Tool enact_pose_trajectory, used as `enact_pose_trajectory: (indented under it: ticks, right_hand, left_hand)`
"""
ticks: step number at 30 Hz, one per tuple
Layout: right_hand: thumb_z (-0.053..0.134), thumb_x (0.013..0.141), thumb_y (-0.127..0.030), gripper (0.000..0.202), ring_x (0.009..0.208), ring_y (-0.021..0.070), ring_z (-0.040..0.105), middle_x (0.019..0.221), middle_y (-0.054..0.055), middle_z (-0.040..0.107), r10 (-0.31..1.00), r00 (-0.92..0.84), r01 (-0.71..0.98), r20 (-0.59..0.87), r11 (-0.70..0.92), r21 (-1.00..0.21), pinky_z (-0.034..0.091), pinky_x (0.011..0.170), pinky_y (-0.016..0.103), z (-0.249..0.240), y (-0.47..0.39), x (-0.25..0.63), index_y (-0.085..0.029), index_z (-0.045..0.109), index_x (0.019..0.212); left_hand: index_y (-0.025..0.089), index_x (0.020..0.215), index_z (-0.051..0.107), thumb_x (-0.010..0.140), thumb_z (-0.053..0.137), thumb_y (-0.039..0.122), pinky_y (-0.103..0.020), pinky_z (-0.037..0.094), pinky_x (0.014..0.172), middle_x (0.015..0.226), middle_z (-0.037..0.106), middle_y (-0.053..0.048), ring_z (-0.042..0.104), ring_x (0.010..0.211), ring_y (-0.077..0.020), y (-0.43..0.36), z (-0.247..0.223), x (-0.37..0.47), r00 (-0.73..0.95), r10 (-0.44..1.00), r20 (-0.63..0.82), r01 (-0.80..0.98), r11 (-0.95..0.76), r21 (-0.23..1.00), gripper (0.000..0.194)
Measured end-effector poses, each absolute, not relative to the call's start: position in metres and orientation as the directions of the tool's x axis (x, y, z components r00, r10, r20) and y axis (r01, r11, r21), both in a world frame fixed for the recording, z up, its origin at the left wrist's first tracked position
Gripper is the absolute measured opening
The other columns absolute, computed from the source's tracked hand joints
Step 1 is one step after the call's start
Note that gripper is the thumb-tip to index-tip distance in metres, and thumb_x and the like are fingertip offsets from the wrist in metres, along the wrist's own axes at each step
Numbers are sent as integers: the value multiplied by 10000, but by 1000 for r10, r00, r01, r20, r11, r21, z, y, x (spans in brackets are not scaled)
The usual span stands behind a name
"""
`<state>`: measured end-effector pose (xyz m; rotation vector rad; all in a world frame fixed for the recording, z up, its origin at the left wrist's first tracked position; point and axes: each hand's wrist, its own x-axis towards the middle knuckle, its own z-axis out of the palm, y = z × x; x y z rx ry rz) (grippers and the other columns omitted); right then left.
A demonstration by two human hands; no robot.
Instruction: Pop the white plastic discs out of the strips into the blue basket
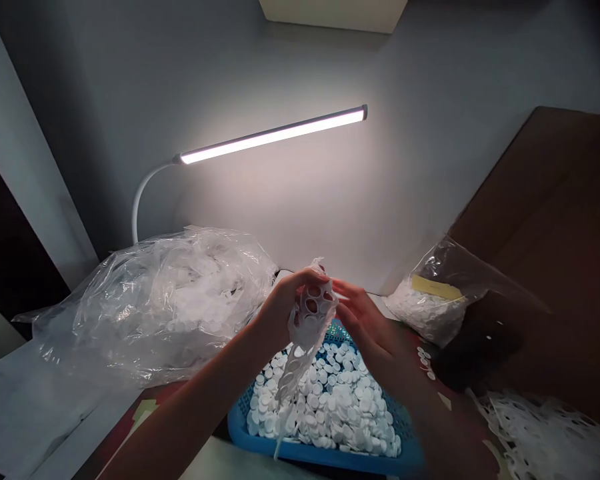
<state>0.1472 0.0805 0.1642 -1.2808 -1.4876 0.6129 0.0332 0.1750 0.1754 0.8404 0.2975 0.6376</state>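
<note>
A limp white sheet punched with rows of round holes [314, 320] hangs between my hands above the basket, its lower end drooping in a narrow strip. My left hand [297, 290] is closed around its upper left part, thumb near the top. From the other side, my right hand [365, 320] presses its fingertips to the sheet's right edge; its thumb is hidden. Below both hands, a blue plastic basket [325, 455] holds a heap of small white round discs [345, 393].
A large clear plastic bag [175, 307] of white material fills the left. At right stand a smaller bag with a yellow label [437, 289], a few loose discs [425, 360], more holed sheets [550, 427] and brown cardboard [555, 233]. A lit lamp [275, 137] hangs above.
</note>
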Motion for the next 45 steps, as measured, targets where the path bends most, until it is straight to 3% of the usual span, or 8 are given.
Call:
enact_pose_trajectory:
  ticks: [5,12,17,25,28,32,37,45]
  right_hand:
    - [510,818,-415,341,921,194,562,1022,79,595,963,56,-1,263,263,-965,469,737,300,159,90,148,-206,515,1088]
    - [629,748,-351,230,835,164,575,910,26,618,932,270,-121,240,281,-952,464,686,238,157,91,170,-221,570,929]
    - [590,776,-377,193,667,128,546,766,-8,600,919,302,61,255,248,-967,423,550,198,167,80,172,-234,575,904]
    - [529,817,-391,194,476,85,378,595,-45,409,856,306,426,416,268,-864,271,398,197,169,73,165,-220,514,908]
    - [530,815,-376,173,473,92,366,596,-49,396,749,381,612,542,235,-755,287,413,210,165,75,163,-225,461,863]
    - [490,838,-348,202,689,152,459,745,19,469,631,292,854,719,167,-493,366,570,256,167,74,156,-206,449,701]
    - [450,855,-405,344,485,107,372,513,-35,392,757,255,818,601,162,-552,298,471,237,171,71,149,-195,457,582]
    - [570,781,-377,277,503,105,459,525,-35,493,785,178,754,593,278,-595,348,483,224,166,66,153,-189,477,600]
  left_hand:
    - [168,609,435,655,565,206,-212,282,425,483,402,57,360,405,-57,177,175,29,802,591,86,-440,488,753,143]
    - [160,657,457,633,575,267,-209,295,451,570,455,24,404,467,-70,178,178,29,814,576,77,-374,417,829,161]
    - [163,713,485,692,534,365,-211,349,542,659,481,18,461,583,-88,177,181,31,756,605,251,-472,238,849,209]
    - [158,675,509,813,438,479,-204,312,456,625,464,12,417,520,-78,171,174,33,828,507,240,-210,-116,971,357]
    - [172,667,464,844,407,447,-193,274,411,625,429,21,361,496,-70,162,173,34,791,532,303,-265,-149,953,332]
    - [171,628,417,868,381,420,-205,254,420,588,368,32,311,474,-64,154,173,34,749,555,362,-306,-195,932,348]
    - [168,627,454,904,289,412,-219,276,473,586,398,20,353,509,-79,151,176,31,756,526,390,-264,-301,916,404]
    - [168,597,402,892,308,444,-231,285,501,574,366,28,337,525,-86,149,176,29,805,445,392,-266,-320,909,414]
